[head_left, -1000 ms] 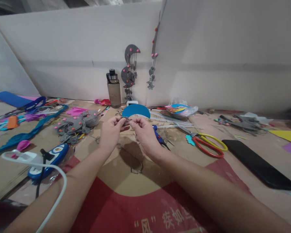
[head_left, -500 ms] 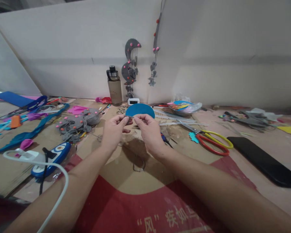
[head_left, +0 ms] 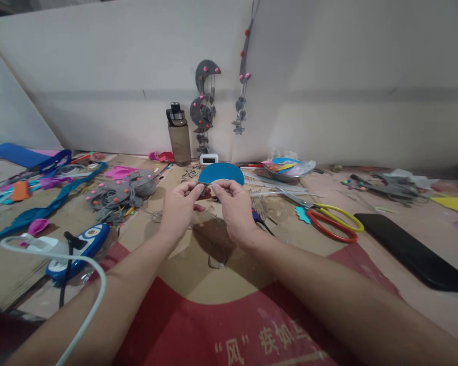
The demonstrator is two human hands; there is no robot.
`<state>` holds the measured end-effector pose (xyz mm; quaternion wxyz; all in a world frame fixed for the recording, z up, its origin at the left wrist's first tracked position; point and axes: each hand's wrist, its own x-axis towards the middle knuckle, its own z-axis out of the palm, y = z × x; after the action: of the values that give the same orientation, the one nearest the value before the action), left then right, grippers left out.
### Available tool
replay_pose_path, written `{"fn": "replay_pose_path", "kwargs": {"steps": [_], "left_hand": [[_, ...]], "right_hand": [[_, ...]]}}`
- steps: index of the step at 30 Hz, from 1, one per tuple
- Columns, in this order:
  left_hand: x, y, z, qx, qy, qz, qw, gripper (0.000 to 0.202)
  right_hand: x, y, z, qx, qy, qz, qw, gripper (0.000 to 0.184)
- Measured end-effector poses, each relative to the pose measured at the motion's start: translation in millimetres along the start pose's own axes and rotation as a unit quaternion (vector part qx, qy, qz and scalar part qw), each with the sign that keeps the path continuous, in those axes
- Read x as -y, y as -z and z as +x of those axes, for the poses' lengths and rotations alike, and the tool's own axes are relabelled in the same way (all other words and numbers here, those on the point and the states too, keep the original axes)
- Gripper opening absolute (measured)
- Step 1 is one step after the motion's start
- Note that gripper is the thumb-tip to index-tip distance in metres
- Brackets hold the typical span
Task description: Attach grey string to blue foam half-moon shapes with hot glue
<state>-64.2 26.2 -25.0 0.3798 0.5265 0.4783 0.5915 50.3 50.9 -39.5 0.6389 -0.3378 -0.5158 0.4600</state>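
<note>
My left hand (head_left: 180, 207) and my right hand (head_left: 236, 211) meet at the middle of the table with thumbs and forefingers pinched, their tips a little apart. Rising just beyond the fingertips is a blue felt piece (head_left: 221, 172) with a rounded top edge; both hands appear to grip it by its lower edge, which the fingers partly hide. Something small and dark shows between the fingertips, too small to make out. Below the hands, a thin thread (head_left: 217, 265) loops on the brown cardboard.
Scissors (head_left: 330, 221) with red and yellow handles and a black phone-like slab (head_left: 412, 249) lie at right. A bottle (head_left: 179, 140) and small white clock (head_left: 208, 159) stand at the back. Grey felt pieces (head_left: 118, 195), a blue-white device (head_left: 80, 251) and white cable (head_left: 95, 262) are at left.
The whole scene has shifted slightly left in view, while my hands and the blue felt piece stay nearly in place. The grip looks the same.
</note>
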Motion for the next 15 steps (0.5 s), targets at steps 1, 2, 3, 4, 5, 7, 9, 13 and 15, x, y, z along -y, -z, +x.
{"fn": "replay_pose_path", "kwargs": {"steps": [1,2,3,4,5,7,9,13,15], "left_hand": [[0,-0.4,0,-0.002,0.002,-0.004,1.0,0.035],[-1,-0.7,0,-0.004,0.003,-0.008,1.0,0.035],[-1,-1.1,0,-0.005,0.004,-0.011,1.0,0.034],[-2,-1.5,0,-0.005,0.005,-0.015,1.0,0.034],[-2,-1.9,-1,-0.005,0.006,-0.018,1.0,0.033],[-3,-2.7,-1,-0.004,0.01,-0.023,1.0,0.032],[-3,-3.4,-1,-0.004,0.016,-0.032,0.999,0.032],[-4,-3.2,0,0.019,0.039,-0.057,0.997,0.031],[-4,-1.4,2,0.042,0.055,-0.073,0.995,0.03]], "right_hand": [[0,0,0,0.002,0.001,-0.001,1.0,0.014],[0,0,0,0.005,0.002,0.0,1.0,0.014],[0,0,0,0.008,0.0,0.001,1.0,0.014],[1,0,0,0.01,-0.003,0.005,1.0,0.014],[1,0,0,0.011,-0.006,0.009,1.0,0.014],[1,0,0,0.009,-0.014,0.016,1.0,0.015],[2,-1,0,0.007,-0.023,0.021,1.0,0.015],[8,-1,1,0.011,-0.068,0.033,0.997,0.016],[10,0,1,0.019,-0.099,0.052,0.994,0.017]]}}
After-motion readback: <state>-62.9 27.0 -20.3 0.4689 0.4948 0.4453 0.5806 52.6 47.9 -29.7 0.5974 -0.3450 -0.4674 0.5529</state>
